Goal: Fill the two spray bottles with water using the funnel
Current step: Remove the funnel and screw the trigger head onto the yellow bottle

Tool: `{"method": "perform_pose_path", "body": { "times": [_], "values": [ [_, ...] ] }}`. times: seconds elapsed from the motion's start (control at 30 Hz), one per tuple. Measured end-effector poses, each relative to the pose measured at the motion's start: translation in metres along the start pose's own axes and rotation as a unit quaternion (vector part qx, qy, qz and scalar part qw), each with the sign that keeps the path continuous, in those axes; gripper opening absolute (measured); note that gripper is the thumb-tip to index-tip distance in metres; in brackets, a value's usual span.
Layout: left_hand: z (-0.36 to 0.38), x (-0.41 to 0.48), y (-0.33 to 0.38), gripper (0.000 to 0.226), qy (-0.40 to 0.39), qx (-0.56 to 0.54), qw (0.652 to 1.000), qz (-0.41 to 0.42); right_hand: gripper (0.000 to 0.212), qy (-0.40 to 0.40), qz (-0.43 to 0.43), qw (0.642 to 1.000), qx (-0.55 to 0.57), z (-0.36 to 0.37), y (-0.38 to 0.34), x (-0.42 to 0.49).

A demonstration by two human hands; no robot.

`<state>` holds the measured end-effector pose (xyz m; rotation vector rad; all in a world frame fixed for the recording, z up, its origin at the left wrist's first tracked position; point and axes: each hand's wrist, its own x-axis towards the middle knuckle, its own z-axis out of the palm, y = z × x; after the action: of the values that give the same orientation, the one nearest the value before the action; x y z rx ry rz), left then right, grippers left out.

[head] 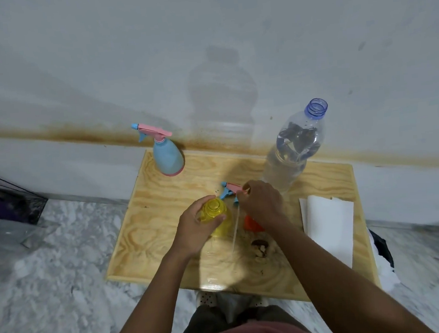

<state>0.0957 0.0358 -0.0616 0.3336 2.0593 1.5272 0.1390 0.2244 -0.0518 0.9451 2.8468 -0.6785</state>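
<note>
**Spray head out, tube dangling**

Left hand (196, 222) clamps the yellow bottle (217, 217) at frame centre; right hand (262, 202) pinches its spray head (232, 189), dip tube hanging. Dripping, or knocking the uncapped water bottle (293, 146) at upper right, seems likely. Orange funnel (251, 223) lies under the right wrist.

Single head-worn wide view, steeply downward over the wooden board (149, 225), near, wall beyond.

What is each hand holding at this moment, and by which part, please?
The left hand grips the yellow bottle around its shoulder, below the open neck. The right hand holds the removed sprayer by its rear end.
</note>
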Motion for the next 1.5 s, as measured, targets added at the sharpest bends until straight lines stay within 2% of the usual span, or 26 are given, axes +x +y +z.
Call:
{"method": "perform_pose_path", "body": {
  "times": [0.1, 0.17, 0.33, 0.47, 0.63, 0.8, 0.87, 1.0, 1.2, 1.37, 1.5],
  "values": [
    [0.000, -0.001, -0.003, 0.051, -0.002, 0.003, 1.000, 0.013, 0.052, -0.074, 0.040, 0.987, -0.134, 0.006, -0.009, 0.021],
    [0.001, -0.002, -0.005, 0.050, 0.006, 0.005, 1.000, 0.023, 0.055, -0.108, 0.059, 0.979, -0.165, 0.013, -0.011, 0.028],
    [0.004, -0.004, -0.006, 0.056, 0.026, 0.099, 0.994, 0.043, 0.042, -0.148, 0.081, 0.974, -0.148, 0.024, -0.014, 0.035],
    [0.003, -0.001, -0.012, 0.077, 0.012, 0.133, 0.991, 0.022, 0.030, -0.136, 0.110, 0.982, -0.072, 0.021, -0.014, 0.031],
    [0.001, 0.001, -0.021, 0.078, -0.009, 0.131, 0.991, 0.008, 0.042, -0.083, 0.132, 0.987, 0.039, 0.016, -0.010, 0.030],
    [0.002, 0.005, -0.024, 0.072, -0.006, 0.097, 0.995, 0.018, 0.033, 0.030, 0.040, 0.980, 0.191, -0.018, -0.021, 0.019],
    [0.000, 0.006, -0.025, 0.069, -0.009, 0.088, 0.996, 0.023, 0.037, 0.072, 0.008, 0.966, 0.249, -0.037, -0.028, 0.009],
    [-0.005, 0.014, -0.022, 0.077, -0.006, 0.081, 0.996, 0.029, 0.014, 0.167, -0.049, 0.927, 0.333, -0.070, -0.039, -0.013],
    [-0.017, 0.022, -0.010, 0.076, 0.005, 0.129, 0.989, 0.071, 0.019, 0.257, -0.085, 0.853, 0.446, -0.110, -0.066, -0.045],
    [-0.028, 0.018, -0.004, 0.079, 0.007, 0.170, 0.980, 0.105, 0.022, 0.296, -0.111, 0.823, 0.473, -0.115, -0.080, -0.062],
    [-0.032, 0.013, 0.000, 0.077, 0.011, 0.172, 0.976, 0.130, 0.020, 0.278, -0.125, 0.840, 0.449, -0.100, -0.087, -0.064]
  ]
}}
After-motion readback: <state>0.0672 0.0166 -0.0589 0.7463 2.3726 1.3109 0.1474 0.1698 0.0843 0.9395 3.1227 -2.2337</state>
